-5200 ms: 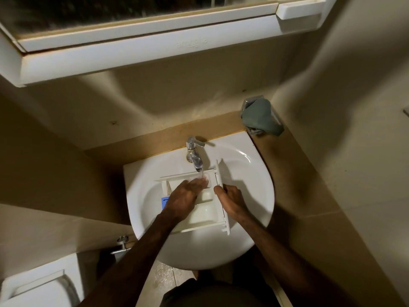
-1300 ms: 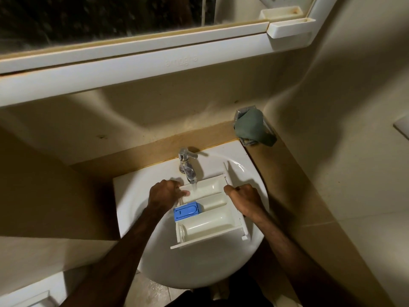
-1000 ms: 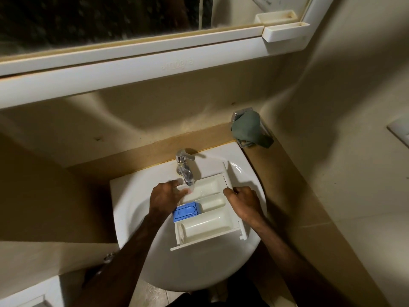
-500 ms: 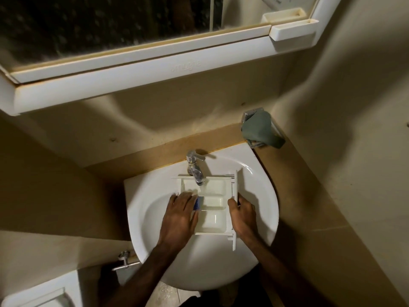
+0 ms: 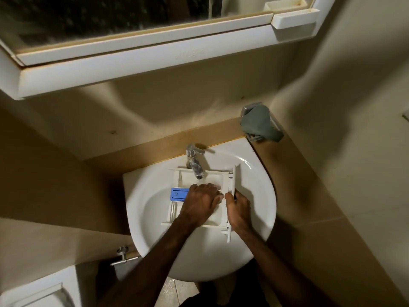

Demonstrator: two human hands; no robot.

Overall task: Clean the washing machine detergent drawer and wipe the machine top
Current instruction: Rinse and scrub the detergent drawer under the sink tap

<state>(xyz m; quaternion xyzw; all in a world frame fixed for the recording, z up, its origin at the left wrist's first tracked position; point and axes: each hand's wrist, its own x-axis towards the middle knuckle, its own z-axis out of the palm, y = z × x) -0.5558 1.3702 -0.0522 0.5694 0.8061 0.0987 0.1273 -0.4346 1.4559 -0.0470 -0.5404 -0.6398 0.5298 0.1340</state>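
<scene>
A white detergent drawer (image 5: pixel 213 179) with a blue insert (image 5: pixel 178 194) lies across the basin of the white sink (image 5: pixel 254 196), under the chrome tap (image 5: pixel 194 161). Water runs from the tap into the drawer's far compartment. My left hand (image 5: pixel 200 203) lies flat inside the drawer, its fingers pointing right and rubbing the plastic. At the drawer's front panel (image 5: pixel 232 189), on the right, my right hand (image 5: pixel 238 207) grips it with thumb and curled fingers. The drawer's middle compartments are hidden under my left hand.
A green cloth (image 5: pixel 260 125) hangs on a metal holder at the sink's back right corner. A white mirror cabinet (image 5: pixel 141 56) juts out above. A wall valve (image 5: pixel 124 255) and a white toilet (image 5: pixel 37 293) are at lower left. Walls close in on both sides.
The drawer has been turned so its front panel points away from me on the right. My left hand moved from the drawer's left rim onto its inside. The right hand kept its hold.
</scene>
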